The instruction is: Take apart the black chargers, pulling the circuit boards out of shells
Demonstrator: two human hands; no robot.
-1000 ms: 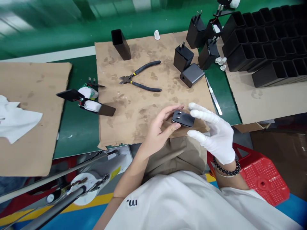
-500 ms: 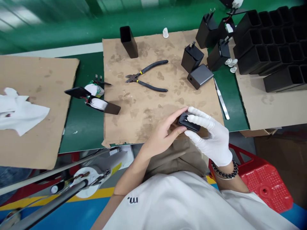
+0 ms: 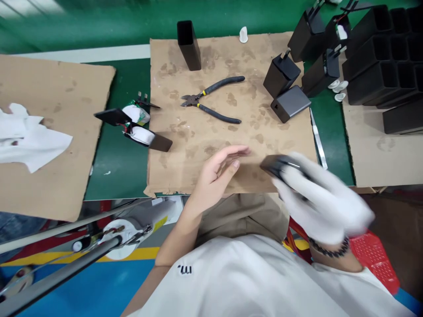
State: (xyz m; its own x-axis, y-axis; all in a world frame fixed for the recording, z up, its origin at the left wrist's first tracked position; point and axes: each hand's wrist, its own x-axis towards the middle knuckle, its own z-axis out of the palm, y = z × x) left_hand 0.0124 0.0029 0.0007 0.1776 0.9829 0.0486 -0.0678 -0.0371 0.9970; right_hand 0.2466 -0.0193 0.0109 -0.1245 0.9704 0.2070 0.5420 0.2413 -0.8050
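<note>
My right hand (image 3: 317, 198), in a white glove and smeared by motion, grips a black power adapter (image 3: 276, 166) above the front right of the cardboard mat (image 3: 211, 167). The adapter's far end is hidden by the glove. To its left, my bare left hand (image 3: 218, 176) hovers near the mat's front edge, thumb and fingers apart with nothing between them. Cutting pliers (image 3: 198, 100) lie spread at the middle of the mat. Beyond my right hand are a standing plug adapter (image 3: 281, 75) and an adapter (image 3: 291, 103) lying on its side.
An opened adapter (image 3: 142, 132) with exposed parts lies at the mat's left edge. An empty black case (image 3: 189, 46) stands at the back. Tweezers (image 3: 318, 140) lie at right, near stacked black cases (image 3: 373, 83). A white cloth (image 3: 29, 138) rests far left; a red stool (image 3: 375, 259) stands below.
My right hand has carried the adapter rightward, out of my left hand. The left hand has let go and stays near its place, fingers apart. The view has shifted slightly.
</note>
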